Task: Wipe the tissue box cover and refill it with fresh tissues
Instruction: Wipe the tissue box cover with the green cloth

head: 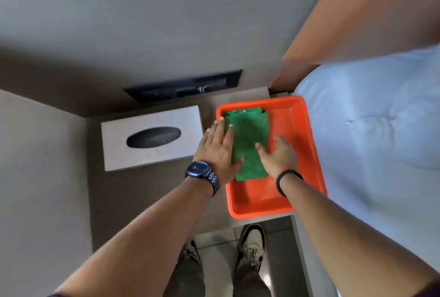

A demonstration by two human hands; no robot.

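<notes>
Reaching into the orange plastic tray, your left hand and right hand lie spread flat on the folded green microfibre cloth, probably to gather it. Grey stone-look tissue box cover waits just left on the surface, unwiped.

- two hands in there, the left hand and right hand, both flat with fingers spread, nothing pinched
- one green cloth, folded, lying right under both palms
- one orange tray around the cloth and hands
- one tissue box cover, off to the left hand's outer side, one dark oval slot in its top
- one wristwatch on the left wrist
- one black band on the right wrist
- two shoes down below the forearms
</notes>
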